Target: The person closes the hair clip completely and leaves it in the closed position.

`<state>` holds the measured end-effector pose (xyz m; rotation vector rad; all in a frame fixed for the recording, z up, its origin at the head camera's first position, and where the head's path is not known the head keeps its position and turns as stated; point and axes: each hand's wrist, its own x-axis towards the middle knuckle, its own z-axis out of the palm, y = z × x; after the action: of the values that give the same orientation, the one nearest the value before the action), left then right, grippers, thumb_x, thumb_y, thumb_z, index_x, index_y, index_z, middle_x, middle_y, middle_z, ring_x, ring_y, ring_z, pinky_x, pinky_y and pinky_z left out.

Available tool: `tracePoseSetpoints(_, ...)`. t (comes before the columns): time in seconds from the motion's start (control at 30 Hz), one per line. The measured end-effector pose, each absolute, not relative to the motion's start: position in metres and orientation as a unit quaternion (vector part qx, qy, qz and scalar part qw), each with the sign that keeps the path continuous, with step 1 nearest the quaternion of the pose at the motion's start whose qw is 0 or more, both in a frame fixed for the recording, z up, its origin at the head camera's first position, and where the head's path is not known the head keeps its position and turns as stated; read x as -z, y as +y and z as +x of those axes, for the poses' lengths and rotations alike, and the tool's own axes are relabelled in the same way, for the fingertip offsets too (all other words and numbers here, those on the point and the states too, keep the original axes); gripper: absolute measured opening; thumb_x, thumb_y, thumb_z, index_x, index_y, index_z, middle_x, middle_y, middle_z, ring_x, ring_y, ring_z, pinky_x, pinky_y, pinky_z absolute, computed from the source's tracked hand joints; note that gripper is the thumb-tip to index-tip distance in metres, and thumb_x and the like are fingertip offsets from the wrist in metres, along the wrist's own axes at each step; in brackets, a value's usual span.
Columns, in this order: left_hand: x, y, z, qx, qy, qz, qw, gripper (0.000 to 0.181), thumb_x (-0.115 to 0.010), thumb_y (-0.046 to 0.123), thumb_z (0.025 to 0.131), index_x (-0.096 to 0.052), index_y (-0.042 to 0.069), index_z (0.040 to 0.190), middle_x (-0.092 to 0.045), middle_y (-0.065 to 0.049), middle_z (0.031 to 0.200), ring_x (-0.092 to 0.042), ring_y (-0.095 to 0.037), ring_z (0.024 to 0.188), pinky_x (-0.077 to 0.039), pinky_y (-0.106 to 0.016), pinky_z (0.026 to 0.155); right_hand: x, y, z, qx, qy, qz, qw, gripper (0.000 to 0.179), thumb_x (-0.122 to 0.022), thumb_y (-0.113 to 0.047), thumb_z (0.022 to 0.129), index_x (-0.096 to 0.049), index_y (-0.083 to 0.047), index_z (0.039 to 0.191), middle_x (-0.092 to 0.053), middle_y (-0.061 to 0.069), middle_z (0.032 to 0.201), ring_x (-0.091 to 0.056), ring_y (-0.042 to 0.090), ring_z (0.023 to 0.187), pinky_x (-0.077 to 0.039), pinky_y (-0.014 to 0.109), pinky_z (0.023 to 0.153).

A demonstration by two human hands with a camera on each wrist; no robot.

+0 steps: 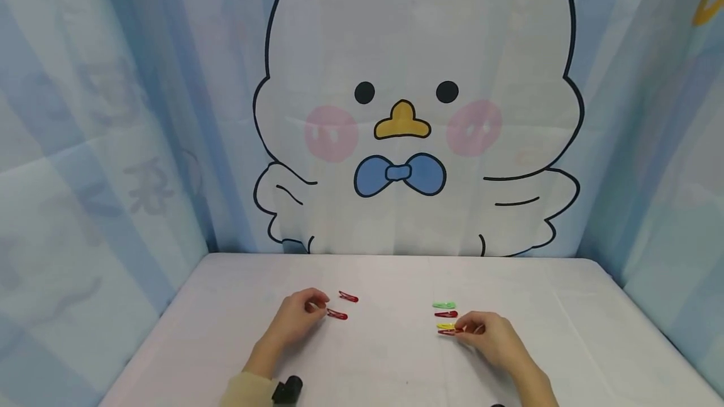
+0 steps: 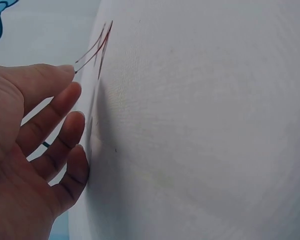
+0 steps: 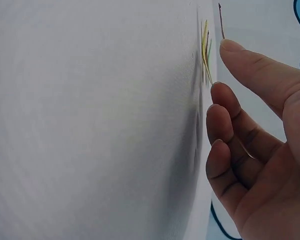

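Note:
My left hand (image 1: 300, 316) is bent beside a dark red snap hair clip (image 1: 337, 314), its fingertips right at the clip's left end. In the left wrist view that red clip (image 2: 108, 41) stands spread apart, with a prong tip beside my thumb. Another red clip (image 1: 348, 297) lies just behind it. On the right, my right hand (image 1: 489, 335) pinches a dark red hair clip (image 1: 445, 333) low over the table. The thumb covers its lower end in the right wrist view. A yellow clip (image 1: 445, 326) is close behind it, followed by a red clip (image 1: 447, 314) and a green clip (image 1: 444, 305).
The clips lie in two groups on a white-covered table (image 1: 390, 357). A patterned curtain (image 1: 407, 218) with a cartoon bird stands along the table's back edge, and blue curtains (image 1: 102, 218) hang at the sides. A black strap device (image 1: 288, 389) sits at the left wrist.

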<state>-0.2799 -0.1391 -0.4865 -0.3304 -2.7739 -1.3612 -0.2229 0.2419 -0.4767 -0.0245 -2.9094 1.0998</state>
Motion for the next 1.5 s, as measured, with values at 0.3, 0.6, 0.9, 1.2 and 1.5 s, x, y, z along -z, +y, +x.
tracePoseSetpoints(0.3, 0.486, -0.14, -0.281, 0.416, -0.902, -0.116, -0.004, 0.016, -0.075, 0.003, 0.089, -0.07, 0.009, 0.103, -0.064, 0.003, 0.091, -0.054, -0.018, 0.083, -0.049, -0.036, 0.077, 0.48, 0.242, -0.226, -0.355, -0.935, -0.013, -0.008, 0.013, -0.083, -0.012, 0.082, -0.074, -0.016, 0.089, -0.059, -0.003, 0.079, -0.052, 0.016, 0.073, -0.042, 0.035, 0.068)
tracePoseSetpoints(0.6, 0.496, -0.141, -0.277, 0.402, -0.905, -0.141, -0.017, 0.013, -0.075, 0.002, 0.088, -0.072, 0.01, 0.097, -0.063, 0.004, 0.086, -0.053, -0.016, 0.078, -0.047, -0.033, 0.072, 0.485, 0.24, -0.22, -0.353, -0.935, -0.021, -0.031, 0.013, -0.083, -0.008, 0.081, -0.073, -0.015, 0.086, -0.057, -0.002, 0.076, -0.05, 0.017, 0.071, -0.041, 0.034, 0.066)
tracePoseSetpoints(0.9, 0.496, -0.144, -0.278, 0.392, -0.909, -0.143, -0.006, 0.011, -0.075, 0.004, 0.088, -0.072, 0.013, 0.093, -0.063, 0.005, 0.085, -0.053, -0.015, 0.078, -0.047, -0.034, 0.072, 0.486, 0.238, -0.223, -0.347, -0.936, -0.02, -0.045, 0.013, -0.083, -0.008, 0.081, -0.073, -0.015, 0.087, -0.056, -0.001, 0.078, -0.049, 0.017, 0.073, -0.041, 0.035, 0.067)
tracePoseSetpoints(1.2, 0.492, -0.139, -0.285, 0.397, -0.907, -0.139, -0.012, 0.007, -0.076, 0.007, 0.089, -0.073, 0.013, 0.092, -0.063, 0.006, 0.084, -0.054, -0.015, 0.078, -0.047, -0.034, 0.073, 0.479, 0.243, -0.226, -0.347, -0.937, -0.018, -0.036, 0.014, -0.083, -0.007, 0.08, -0.074, -0.015, 0.087, -0.054, 0.0, 0.077, -0.049, 0.018, 0.072, -0.04, 0.034, 0.066)
tracePoseSetpoints(1.5, 0.49, -0.139, -0.288, 0.394, -0.908, -0.141, 0.0, 0.004, -0.076, 0.01, 0.09, -0.073, 0.009, 0.092, -0.063, 0.005, 0.085, -0.053, -0.015, 0.078, -0.047, -0.035, 0.074, 0.473, 0.244, -0.229, -0.355, -0.933, -0.023, -0.047, 0.014, -0.083, -0.01, 0.081, -0.074, -0.015, 0.09, -0.056, 0.0, 0.079, -0.049, 0.019, 0.073, -0.04, 0.035, 0.066)
